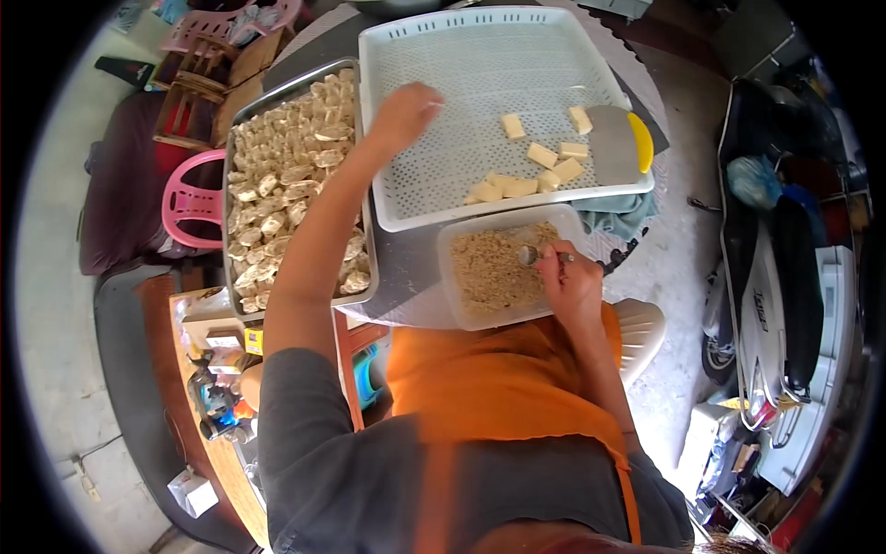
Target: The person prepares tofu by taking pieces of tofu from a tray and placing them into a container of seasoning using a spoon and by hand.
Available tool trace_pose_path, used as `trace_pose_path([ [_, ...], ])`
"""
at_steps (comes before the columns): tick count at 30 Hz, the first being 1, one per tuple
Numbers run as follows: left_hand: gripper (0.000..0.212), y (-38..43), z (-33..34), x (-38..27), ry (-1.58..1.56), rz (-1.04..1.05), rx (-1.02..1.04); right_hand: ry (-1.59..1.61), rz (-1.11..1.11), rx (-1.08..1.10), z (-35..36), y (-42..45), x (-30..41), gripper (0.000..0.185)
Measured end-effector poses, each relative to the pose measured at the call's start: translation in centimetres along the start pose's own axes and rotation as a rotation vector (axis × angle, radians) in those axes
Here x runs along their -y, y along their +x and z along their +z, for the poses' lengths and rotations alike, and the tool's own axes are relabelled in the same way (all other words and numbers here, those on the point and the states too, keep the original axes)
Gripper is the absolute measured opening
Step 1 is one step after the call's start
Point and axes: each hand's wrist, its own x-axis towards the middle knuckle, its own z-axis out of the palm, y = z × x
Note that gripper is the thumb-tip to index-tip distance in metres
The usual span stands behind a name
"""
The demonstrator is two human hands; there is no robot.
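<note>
Over the left part of a white perforated plastic tray (443,41) is my left hand (408,116), its fingers drawn together. Something thin and pale shows at its fingertips, too small to name. My right hand (576,277) grips a metal spoon (529,255) above a clear plastic container (453,315) of brown crumbly filling (495,270). Several pale rectangular blocks (543,155) lie in the tray's near right part. A scraper with a metal blade (609,145) and yellow handle rests at its right edge. On the left, a metal tray (231,208) holds rows of crumb-coated pieces (291,173).
The round table bears a dark cover (408,266). A green cloth (616,211) lies under the white tray's near right corner. Left of the table stand a pink plastic chair (187,201) and a wooden surface with small boxes (225,332). A scooter (768,311) stands at the right.
</note>
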Motion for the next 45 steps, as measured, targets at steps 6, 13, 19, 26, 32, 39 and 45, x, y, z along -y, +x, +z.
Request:
trace_pose_path([
  [6, 0.03, 3.5, 7.3, -6.0, 0.111, 0.539, -0.11, 0.023, 0.019, -0.006, 0.0, -0.1, 0.2, 0.008],
  [13, 0.033, 1.0, 4.0, -7.7, -0.604, -0.289, 0.221, 0.017, -0.04, -0.049, 0.3, -0.3, -0.1, 0.009],
  [19, 0.037, -6.1, -0.2, -11.4, -1.709, -0.601, -0.181, 0.227, 0.013, -0.092, 0.0, 0.3, 0.5, 0.01],
  [26, 0.042, -11.1, -0.9, -18.3, -1.776, -0.575, -0.099, 0.629, 0.122, -0.229, -3.0, 0.1, 4.1, 0.015],
  [32, 0.041, -12.2, 1.2, -19.0, -1.667, -0.614, -0.003, 0.246, -0.236, -0.142, -3.6, 0.2, 6.9, 0.01],
  [39, 0.04, -12.0, 1.0, -19.6, -1.644, -0.598, -0.003, 0.195, -0.331, -0.099, -3.8, -0.1, 7.4, 0.009],
  [45, 0.041, -12.1, 1.0, -19.1, -1.605, -0.539, 0.047, 0.101, -0.365, -0.009, -3.3, -0.4, 7.1, 0.012],
])
